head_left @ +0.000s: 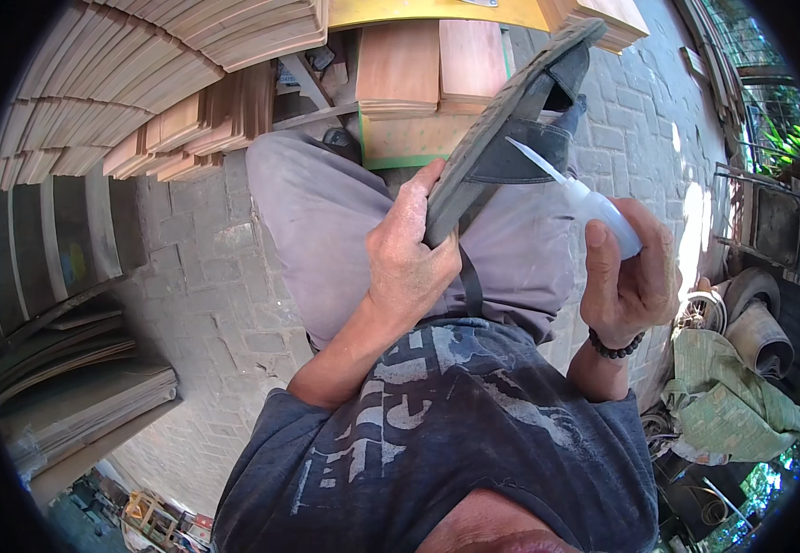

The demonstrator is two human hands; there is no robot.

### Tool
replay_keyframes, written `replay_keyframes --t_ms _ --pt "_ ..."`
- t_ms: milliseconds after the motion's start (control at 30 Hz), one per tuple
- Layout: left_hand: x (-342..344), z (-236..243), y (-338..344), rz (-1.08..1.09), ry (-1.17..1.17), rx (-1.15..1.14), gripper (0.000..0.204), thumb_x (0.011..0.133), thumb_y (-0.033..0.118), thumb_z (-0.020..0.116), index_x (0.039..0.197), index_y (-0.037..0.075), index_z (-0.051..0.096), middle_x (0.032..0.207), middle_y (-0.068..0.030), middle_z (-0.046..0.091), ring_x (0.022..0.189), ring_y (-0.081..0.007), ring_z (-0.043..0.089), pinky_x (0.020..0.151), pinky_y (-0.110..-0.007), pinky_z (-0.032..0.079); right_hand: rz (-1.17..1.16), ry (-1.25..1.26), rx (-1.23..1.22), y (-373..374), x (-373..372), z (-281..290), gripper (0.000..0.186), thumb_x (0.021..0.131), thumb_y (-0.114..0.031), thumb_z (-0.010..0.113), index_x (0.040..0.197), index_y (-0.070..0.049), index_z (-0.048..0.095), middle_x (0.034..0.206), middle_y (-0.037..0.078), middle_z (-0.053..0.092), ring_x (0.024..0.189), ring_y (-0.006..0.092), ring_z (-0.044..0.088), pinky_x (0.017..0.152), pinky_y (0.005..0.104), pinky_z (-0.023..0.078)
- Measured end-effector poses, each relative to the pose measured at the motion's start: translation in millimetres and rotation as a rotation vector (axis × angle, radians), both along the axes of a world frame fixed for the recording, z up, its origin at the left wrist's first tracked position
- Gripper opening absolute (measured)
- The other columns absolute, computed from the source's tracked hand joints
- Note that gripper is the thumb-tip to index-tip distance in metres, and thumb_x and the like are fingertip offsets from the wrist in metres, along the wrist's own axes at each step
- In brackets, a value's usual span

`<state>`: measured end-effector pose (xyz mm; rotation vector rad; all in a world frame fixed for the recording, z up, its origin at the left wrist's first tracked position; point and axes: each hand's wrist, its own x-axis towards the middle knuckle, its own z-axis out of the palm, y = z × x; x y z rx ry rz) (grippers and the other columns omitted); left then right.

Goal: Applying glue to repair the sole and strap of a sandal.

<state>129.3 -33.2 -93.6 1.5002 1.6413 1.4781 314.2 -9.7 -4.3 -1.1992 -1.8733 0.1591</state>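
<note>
In my left hand (411, 244) is a dark grey strapped sandal (488, 129), gripped near one end of its sole. It is tilted up on its edge, with the sole toward the left and the black straps toward the right. My right hand (630, 276) is closed around a small white squeeze bottle (607, 219) with a long thin nozzle. The nozzle's tip points up and left, at or just in front of a wide strap; whether it touches cannot be told. A dark beaded bracelet (616, 345) circles my right wrist.
Tall stacks of thin wooden boards (114, 74) stand at the far left. More boards (400, 64) lie ahead under a yellow surface (437, 11). Dark sheets (87, 396) are piled at the lower left. A green cloth (732, 396) and clutter line the right side of the paved floor (206, 304).
</note>
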Motion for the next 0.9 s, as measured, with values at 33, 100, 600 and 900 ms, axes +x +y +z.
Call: replay_keyframes --t_ms 33,100,600,900 --pt "1 0 0 -0.001 -0.004 -0.020 0.049 0.075 -0.010 0.067 0.123 0.000 0.061 0.105 -0.0145 0.071 0.093 -0.0186 0.071 0.080 -0.028 0.053 -0.004 -0.001 -0.001 1 0 1 0.023 0.080 -0.005 0.077 0.098 0.005 0.068 0.085 0.012 0.070 0.064 0.0161 0.063 0.055 0.0255 0.047" --pt "1 0 1 0.001 0.012 -0.008 0.049 0.075 -0.010 0.067 0.123 0.001 0.061 0.105 -0.0145 0.071 0.093 -0.0188 0.071 0.080 -0.028 0.053 0.001 -0.041 -0.024 3 0 3 0.022 0.081 -0.006 0.077 0.098 0.004 0.068 0.084 0.010 0.070 0.060 0.0135 0.060 0.052 0.0245 0.045" --pt "0 -5 -3 -0.004 0.059 -0.006 0.052 0.076 -0.009 0.066 0.127 0.001 0.058 0.108 -0.0161 0.070 0.097 -0.0239 0.071 0.081 -0.031 0.054 0.010 -0.102 -0.035 7 -15 10 0.020 0.080 -0.004 0.076 0.097 0.002 0.067 0.079 0.009 0.067 0.054 0.0140 0.058 0.049 0.0258 0.044" --pt "-2 -8 -1 0.005 0.050 -0.026 0.050 0.076 -0.009 0.065 0.125 0.000 0.057 0.106 -0.0183 0.069 0.094 -0.0293 0.071 0.078 -0.035 0.055 0.134 -0.133 -0.049 0 -22 0 0.023 0.078 -0.001 0.076 0.097 0.005 0.064 0.078 0.013 0.066 0.058 0.0239 0.062 0.051 0.0311 0.046"
